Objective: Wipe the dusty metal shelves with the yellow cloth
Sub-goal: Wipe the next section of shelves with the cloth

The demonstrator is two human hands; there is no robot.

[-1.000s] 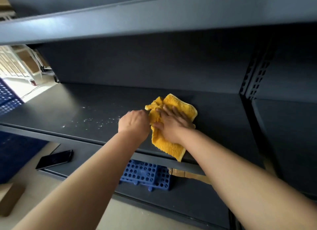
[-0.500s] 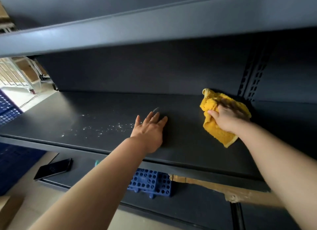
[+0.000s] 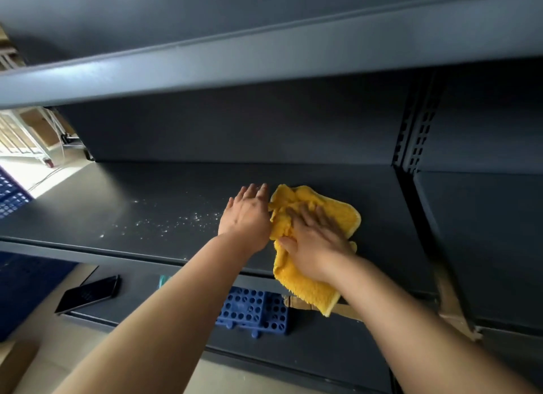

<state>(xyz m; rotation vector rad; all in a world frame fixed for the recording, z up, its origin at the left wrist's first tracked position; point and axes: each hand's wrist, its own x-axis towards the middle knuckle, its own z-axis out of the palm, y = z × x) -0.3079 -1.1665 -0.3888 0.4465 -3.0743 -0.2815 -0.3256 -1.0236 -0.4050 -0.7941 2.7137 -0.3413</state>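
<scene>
The yellow cloth (image 3: 338,214) lies rumpled on the dark metal shelf (image 3: 147,199), its near end hanging over the front edge. My right hand (image 3: 314,240) presses flat on the cloth with fingers spread. My left hand (image 3: 245,214) rests palm down on the shelf just left of the cloth, fingers together, touching its edge. White dust specks (image 3: 176,220) are scattered on the shelf to the left of both hands.
Another shelf (image 3: 264,55) hangs close above. A perforated upright (image 3: 414,140) divides off a right bay. On the lower shelf lie a black phone (image 3: 88,293), a blue perforated rack (image 3: 252,308) and cardboard (image 3: 452,302). A blue crate (image 3: 11,193) stands left.
My right hand has dragged the cloth from the right upright back leftward to the shelf's middle, next to my left hand. My left hand stayed resting on the shelf.
</scene>
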